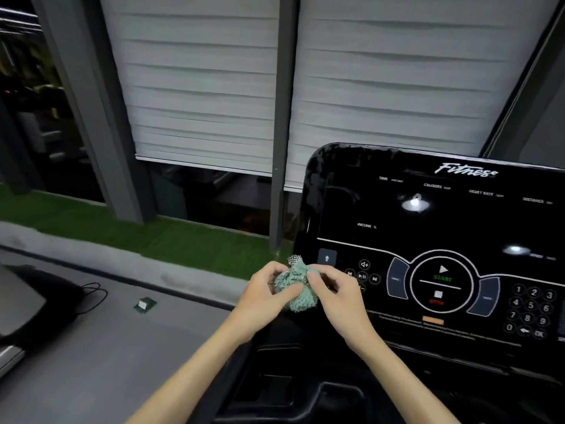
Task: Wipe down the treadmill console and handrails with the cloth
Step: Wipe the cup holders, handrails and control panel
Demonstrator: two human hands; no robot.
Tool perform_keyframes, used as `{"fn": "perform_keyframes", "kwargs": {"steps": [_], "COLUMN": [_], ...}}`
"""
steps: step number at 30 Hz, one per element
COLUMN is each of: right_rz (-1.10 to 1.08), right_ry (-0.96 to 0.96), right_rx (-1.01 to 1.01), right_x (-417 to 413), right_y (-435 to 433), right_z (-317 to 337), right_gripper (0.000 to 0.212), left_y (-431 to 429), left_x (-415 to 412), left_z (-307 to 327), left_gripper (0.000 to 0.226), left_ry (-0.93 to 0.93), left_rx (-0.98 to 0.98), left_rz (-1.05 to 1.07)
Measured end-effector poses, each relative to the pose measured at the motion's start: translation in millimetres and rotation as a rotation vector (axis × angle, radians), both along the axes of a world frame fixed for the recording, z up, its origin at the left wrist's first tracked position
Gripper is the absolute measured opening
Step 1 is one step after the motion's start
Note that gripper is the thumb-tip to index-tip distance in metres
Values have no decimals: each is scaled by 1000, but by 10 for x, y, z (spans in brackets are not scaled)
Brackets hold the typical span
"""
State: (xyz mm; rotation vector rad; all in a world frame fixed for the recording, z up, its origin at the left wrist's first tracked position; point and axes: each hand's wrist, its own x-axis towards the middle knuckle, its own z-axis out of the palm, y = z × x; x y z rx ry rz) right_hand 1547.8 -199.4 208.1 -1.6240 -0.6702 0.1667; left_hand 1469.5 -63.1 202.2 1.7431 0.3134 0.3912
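Both hands meet at centre frame: left hand (265, 290) and right hand (334, 289) bunch a teal cloth (295, 287) before the black treadmill console (428, 228), lower right. White blinds (198, 81) fill the top.

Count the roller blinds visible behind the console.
2. One blind hangs left of the grey post; the other blind hangs right of it, above the console. More may lie outside the frame.

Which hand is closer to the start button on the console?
Right. The right hand is on the cloth just left of the start button; the left hand grips the cloth's far side, farther left.
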Motion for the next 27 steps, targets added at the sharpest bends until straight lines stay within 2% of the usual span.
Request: {"fn": "perform_keyframes", "kwargs": {"steps": [3, 7, 13, 18, 20, 23, 25, 27], "right_rz": [-108, -216, -334, -453, -480, -503, -525, -542], "right_ry": [-142, -560, -1028, -1057, -1071, -1110, -1135, -1151], "right_rx": [-54, -221, -505, -806, -884, -919, -925, -924], "right_x": [45, 169, 337, 436, 466, 514, 541, 559], "right_y": [203, 355, 542, 673, 693, 695, 692, 698], "right_z": [51, 92, 104, 132, 61, -10, -15, -6], "right_gripper": [16, 24, 43, 57, 61, 63, 64, 64], "left_y": [208, 371, 591, 756, 850, 975, 1032, 1093], "left_x": [-17, 4, 44, 122, 181, 286, 365, 450], "left_z": [-3, -31, -153, -258, -345, -585, -759, -902], "left_gripper": [16, 19, 20, 29, 45, 68, 68, 55], "left_ry": [-25, -48, -8, 36, 99, 194, 236, 253], "left_rx": [2, 9, 89, 127, 183, 377, 473, 539], "left_rz": [10, 22, 28, 110, 137, 157, 103, 28]}}
